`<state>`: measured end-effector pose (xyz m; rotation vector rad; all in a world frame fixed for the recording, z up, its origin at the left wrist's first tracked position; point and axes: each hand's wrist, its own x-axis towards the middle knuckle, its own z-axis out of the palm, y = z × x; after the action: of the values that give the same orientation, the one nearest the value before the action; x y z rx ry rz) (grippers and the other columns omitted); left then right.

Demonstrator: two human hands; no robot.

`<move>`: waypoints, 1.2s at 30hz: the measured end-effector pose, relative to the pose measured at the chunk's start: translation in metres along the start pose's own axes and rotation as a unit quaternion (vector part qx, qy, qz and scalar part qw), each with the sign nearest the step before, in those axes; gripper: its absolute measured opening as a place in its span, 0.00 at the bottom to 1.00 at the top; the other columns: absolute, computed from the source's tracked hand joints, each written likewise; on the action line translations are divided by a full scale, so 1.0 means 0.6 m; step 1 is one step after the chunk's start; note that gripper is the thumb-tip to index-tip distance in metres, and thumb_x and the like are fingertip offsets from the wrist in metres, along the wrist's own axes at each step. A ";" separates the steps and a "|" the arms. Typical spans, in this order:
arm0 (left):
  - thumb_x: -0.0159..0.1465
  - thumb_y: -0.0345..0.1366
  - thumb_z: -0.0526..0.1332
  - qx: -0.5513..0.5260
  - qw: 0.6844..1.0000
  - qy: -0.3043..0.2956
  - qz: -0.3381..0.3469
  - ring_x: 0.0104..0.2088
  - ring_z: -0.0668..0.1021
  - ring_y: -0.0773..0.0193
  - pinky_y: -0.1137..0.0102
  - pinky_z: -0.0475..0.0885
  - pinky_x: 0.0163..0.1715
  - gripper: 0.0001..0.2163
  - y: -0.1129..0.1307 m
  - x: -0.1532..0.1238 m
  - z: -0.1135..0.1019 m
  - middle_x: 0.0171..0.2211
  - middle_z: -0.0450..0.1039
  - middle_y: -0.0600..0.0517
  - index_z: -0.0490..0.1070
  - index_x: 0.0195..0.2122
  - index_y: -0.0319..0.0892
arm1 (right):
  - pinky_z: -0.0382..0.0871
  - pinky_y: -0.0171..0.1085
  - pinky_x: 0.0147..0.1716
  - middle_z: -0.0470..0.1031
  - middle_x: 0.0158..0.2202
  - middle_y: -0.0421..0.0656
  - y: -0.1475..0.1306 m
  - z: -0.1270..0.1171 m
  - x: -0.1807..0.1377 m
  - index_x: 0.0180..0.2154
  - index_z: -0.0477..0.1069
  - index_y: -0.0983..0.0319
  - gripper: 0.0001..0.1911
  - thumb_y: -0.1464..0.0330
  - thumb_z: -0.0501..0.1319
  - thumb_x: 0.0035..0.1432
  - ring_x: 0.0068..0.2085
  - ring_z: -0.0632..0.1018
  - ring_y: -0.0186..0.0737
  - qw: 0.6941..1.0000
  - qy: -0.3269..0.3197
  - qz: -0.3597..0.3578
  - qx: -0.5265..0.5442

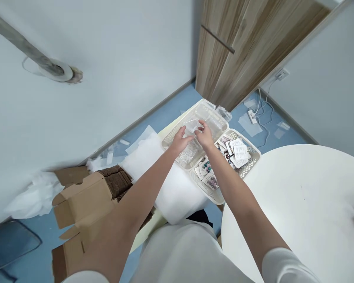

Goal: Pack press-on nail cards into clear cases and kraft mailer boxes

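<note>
Both my hands are over a pale plastic basket (165,142) holding clear plastic packaging pieces (191,126). My left hand (181,142) has its thumb and fingers apart, with nothing visible between them. Beside it, my right hand (204,135) is bent at the fingers, which are spaced apart close to the clear pieces. Whether its fingertips touch one is hard to make out. Under my right forearm, a second pale basket (256,158) holds several small cards (240,152), some bearing dark, green and purple pieces.
White foam sheets (177,192) lie in front of the baskets. Opened cardboard boxes (88,200) are at the left, near a crumpled white bag (37,196). A round white table (301,204) stands at right. Behind are a wooden cabinet (238,39) and a power strip (251,116) with cords.
</note>
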<state>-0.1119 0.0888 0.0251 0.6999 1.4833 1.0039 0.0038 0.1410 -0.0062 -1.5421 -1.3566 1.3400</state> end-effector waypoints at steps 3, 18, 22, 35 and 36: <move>0.52 0.33 0.60 -0.050 0.998 0.007 -0.026 0.59 0.54 0.55 0.61 0.55 0.54 0.30 -0.006 0.022 0.009 0.60 0.49 0.48 0.53 0.56 0.45 | 0.64 0.45 0.45 0.58 0.54 0.49 0.027 0.009 0.020 0.54 0.53 0.62 0.32 0.71 0.55 0.43 0.42 0.70 0.39 1.000 -0.001 -0.012 -0.013; 0.52 0.35 0.62 -0.063 0.991 0.040 0.107 0.46 0.71 0.59 0.66 0.69 0.42 0.23 0.003 -0.144 -0.021 0.55 0.57 0.46 0.61 0.50 0.44 | 0.67 0.36 0.34 0.64 0.30 0.38 -0.048 -0.020 -0.200 0.39 0.61 0.60 0.17 0.60 0.58 0.47 0.28 0.68 0.31 0.992 0.069 0.007 0.103; 0.49 0.36 0.64 -0.079 0.990 -0.005 0.120 0.38 0.75 0.63 0.70 0.72 0.34 0.27 -0.005 -0.249 -0.051 0.51 0.61 0.44 0.58 0.51 0.45 | 0.67 0.36 0.33 0.65 0.28 0.37 -0.059 -0.049 -0.338 0.38 0.61 0.59 0.18 0.59 0.60 0.45 0.28 0.70 0.32 0.989 0.027 0.014 0.148; 0.48 0.37 0.64 -0.030 0.956 -0.288 0.052 0.39 0.75 0.61 0.68 0.71 0.34 0.28 -0.081 -0.519 -0.005 0.46 0.65 0.44 0.57 0.50 0.44 | 0.65 0.34 0.27 0.69 0.26 0.38 -0.054 -0.167 -0.677 0.33 0.66 0.61 0.15 0.60 0.62 0.43 0.26 0.70 0.32 0.986 0.097 0.007 0.136; 0.50 0.38 0.64 -0.024 0.949 -0.312 0.038 0.40 0.75 0.60 0.68 0.71 0.34 0.27 -0.088 -0.534 0.005 0.46 0.65 0.44 0.57 0.50 0.43 | 0.65 0.34 0.27 0.69 0.26 0.39 -0.048 -0.180 -0.696 0.32 0.67 0.62 0.15 0.60 0.62 0.43 0.26 0.70 0.32 0.985 0.108 0.008 0.131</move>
<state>-0.0498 -0.2128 0.1289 0.9383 0.8812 0.7710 0.1293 -0.2402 0.1544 -1.4730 -0.9944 1.2628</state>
